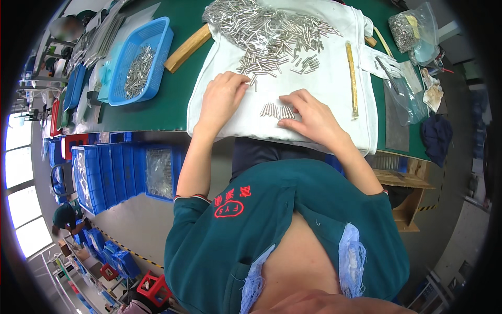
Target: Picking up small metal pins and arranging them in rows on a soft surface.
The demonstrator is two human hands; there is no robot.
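A white cloth (324,78) covers the work area and bears a large heap of small metal pins (272,31). My left hand (225,97) rests at the near edge of the heap, its fingers bent and its fingertips by a few loose pins (253,81). Whether it grips one of them I cannot tell. A short row of pins (276,110) lies side by side in front of me. My right hand (311,115) is at the right end of this row, thumb and fingers apart, with the fingertips close to the last pins.
A blue basket (163,63) with more pins stands on the green table (151,112) at the left, beside a wooden bar (188,48). Right of my hands lies a yellowish stick (352,78). Farther right are a white glove (384,65) and a plastic bag of parts (405,32).
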